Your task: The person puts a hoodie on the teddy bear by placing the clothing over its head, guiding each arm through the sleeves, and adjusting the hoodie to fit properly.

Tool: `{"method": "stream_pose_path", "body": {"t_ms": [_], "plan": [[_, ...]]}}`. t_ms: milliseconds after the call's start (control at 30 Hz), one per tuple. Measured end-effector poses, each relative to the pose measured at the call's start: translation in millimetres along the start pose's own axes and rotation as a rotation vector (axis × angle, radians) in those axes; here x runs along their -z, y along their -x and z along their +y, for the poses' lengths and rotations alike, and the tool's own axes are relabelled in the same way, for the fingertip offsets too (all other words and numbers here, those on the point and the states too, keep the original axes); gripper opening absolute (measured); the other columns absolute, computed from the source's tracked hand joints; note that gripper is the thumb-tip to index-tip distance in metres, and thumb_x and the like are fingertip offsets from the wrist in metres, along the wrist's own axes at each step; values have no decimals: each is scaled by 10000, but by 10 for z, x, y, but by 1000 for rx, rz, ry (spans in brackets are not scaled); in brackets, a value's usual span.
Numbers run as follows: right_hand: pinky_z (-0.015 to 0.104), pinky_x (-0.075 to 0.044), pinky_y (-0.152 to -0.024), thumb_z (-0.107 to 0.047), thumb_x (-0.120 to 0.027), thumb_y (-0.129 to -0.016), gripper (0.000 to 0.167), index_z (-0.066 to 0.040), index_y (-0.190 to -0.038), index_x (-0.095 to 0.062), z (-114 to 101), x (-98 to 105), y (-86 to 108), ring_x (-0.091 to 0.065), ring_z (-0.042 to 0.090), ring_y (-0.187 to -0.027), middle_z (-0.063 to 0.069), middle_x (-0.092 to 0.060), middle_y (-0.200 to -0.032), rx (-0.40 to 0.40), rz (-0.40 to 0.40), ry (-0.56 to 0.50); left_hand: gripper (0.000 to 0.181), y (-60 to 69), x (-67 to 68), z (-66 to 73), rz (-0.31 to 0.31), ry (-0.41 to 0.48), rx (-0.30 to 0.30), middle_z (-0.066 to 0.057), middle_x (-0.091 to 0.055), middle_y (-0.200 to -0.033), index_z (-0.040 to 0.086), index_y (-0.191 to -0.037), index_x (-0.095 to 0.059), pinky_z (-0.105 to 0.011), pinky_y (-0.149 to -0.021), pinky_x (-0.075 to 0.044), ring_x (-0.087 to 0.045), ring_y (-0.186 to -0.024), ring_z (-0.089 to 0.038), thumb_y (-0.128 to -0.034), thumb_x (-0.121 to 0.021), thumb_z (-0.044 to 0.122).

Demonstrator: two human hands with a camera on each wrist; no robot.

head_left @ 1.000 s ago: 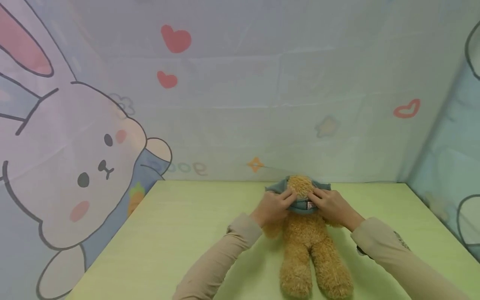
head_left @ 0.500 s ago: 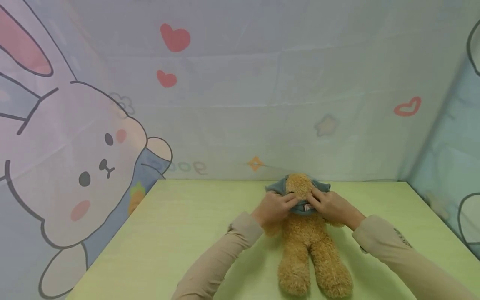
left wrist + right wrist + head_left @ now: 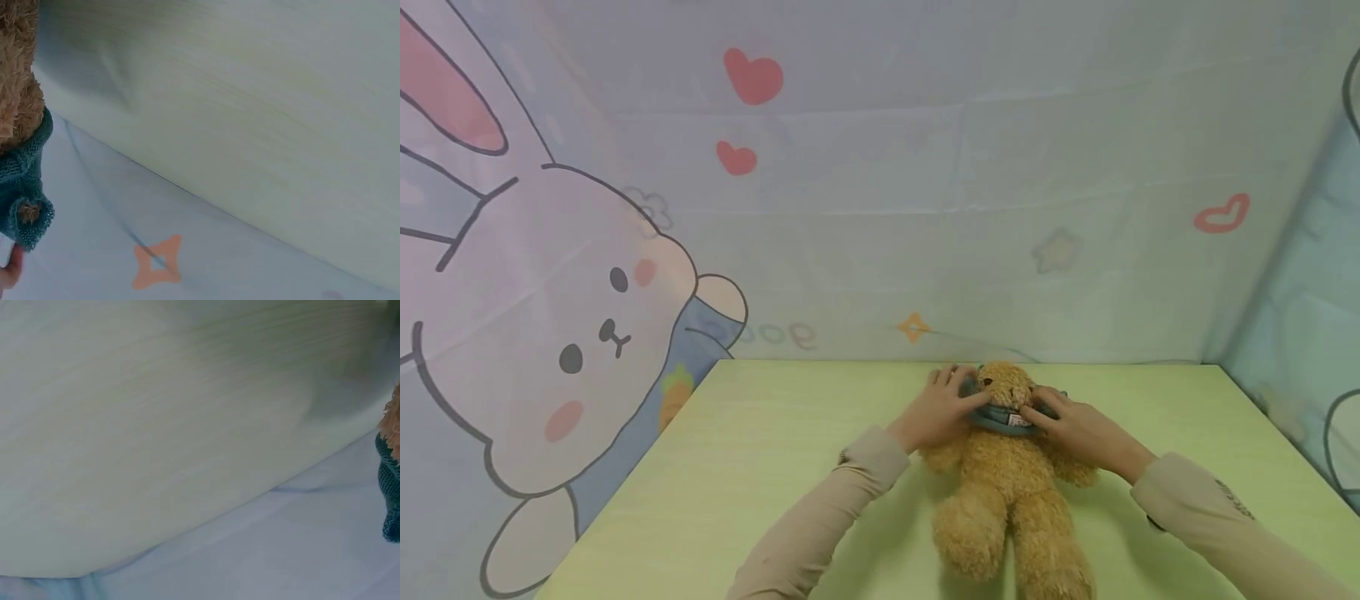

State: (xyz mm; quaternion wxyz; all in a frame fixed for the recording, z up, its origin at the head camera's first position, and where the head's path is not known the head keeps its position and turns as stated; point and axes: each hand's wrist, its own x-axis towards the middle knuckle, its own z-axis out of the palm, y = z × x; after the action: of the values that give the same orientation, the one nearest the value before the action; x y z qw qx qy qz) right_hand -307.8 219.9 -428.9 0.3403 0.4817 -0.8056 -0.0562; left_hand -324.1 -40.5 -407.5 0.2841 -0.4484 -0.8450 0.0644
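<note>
Currently, your left hand (image 3: 936, 410) and right hand (image 3: 1088, 431) pinch opposite sides of a teal knitted garment (image 3: 995, 419) between thumbs and bent fingers. It sits bunched below the face of a teddy bear (image 3: 1006, 465), legs toward you on the pale-green table (image 3: 775, 467), before a rabbit-print backdrop (image 3: 887, 208).

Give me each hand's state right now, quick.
Left hand: touching the blue top; whether its grip is closed cannot be told.
Right hand: holding the blue top.
</note>
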Motion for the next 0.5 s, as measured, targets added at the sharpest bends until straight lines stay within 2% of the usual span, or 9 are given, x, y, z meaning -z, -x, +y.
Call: {"method": "stream_pose_path", "body": {"t_ms": [33,67,133,200,300,400,467,500], "plan": [[233,-406,-463,-200,-354,-942,257,-143,-1152,-490,2,-4,26,-540,192,-693,175,-470,-1093,-14,-14,-6,395,12,-7,-7,-34,28,24,-74,-373,-1288,317,-1228,-488,-400,-915,-367,-371,-1137,-253,-855,-585,231],[231,-409,-463,-185,-472,-905,272,-167,-1176,-487,3,-8,48,-548,193,-678,194,-461,-1127,-32,-21,-15,431,21,-11,-10,-62,54,43,-95,-344,-1311,320,-1253,-468,-429,-936,-354,-348,-1166,-279,-850,-589,224],[242,-416,-468,-119,-699,-754,495,-205,-1195,-491,-1,-21,75,-567,259,-776,216,-435,-1172,-80,-15,-48,477,34,-16,-7,-110,131,80,-134,-294,-1350,324,-1278,-436,-466,-967,-343,-315,-1220,-322,-846,-592,196],[298,-476,-547,-44,-798,-590,701,-222,-1198,-497,-15,-35,91,-544,357,-931,233,-400,-1219,-132,6,-90,510,39,-10,3,-150,254,124,-170,-238,-1380,313,-1280,-422,-463,-956,-371,-298,-1249,-352,-837,-590,125],[276,-465,-552,1,-779,-597,747,-236,-1234,-468,-54,-53,109,-532,344,-928,269,-306,-1302,-228,11,-189,579,36,3,21,-217,437,214,-205,-138,-1421,306,-1294,-387,-389,-855,-451,-269,-1281,-377,-824,-567,20],[216,-416,-520,60,-716,-657,722,-217,-1257,-427,-112,-64,125,-554,199,-722,318,-241,-1325,-304,-26,-275,636,30,0,30,-261,550,304,-226,-105,-1430,301,-1322,-331,-359,-764,-479,-260,-1284,-399,-815,-560,-7],[238,-439,-536,98,-674,-682,695,-200,-1252,-410,-154,-68,125,-570,235,-739,332,-234,-1319,-349,-48,-318,648,27,-25,26,-260,592,359,-229,-238,-1367,283,-1338,-277,-346,-732,-470,-342,-1222,-366,-819,-584,47],[285,-475,-580,112,-655,-692,671,-189,-1242,-415,-175,-71,123,-575,306,-828,334,-242,-1317,-367,-48,-336,673,27,-40,19,-258,633,384,-231,-366,-1260,261,-1349,-241,-324,-681,-463,-444,-1105,-327,-812,-588,50]]}}
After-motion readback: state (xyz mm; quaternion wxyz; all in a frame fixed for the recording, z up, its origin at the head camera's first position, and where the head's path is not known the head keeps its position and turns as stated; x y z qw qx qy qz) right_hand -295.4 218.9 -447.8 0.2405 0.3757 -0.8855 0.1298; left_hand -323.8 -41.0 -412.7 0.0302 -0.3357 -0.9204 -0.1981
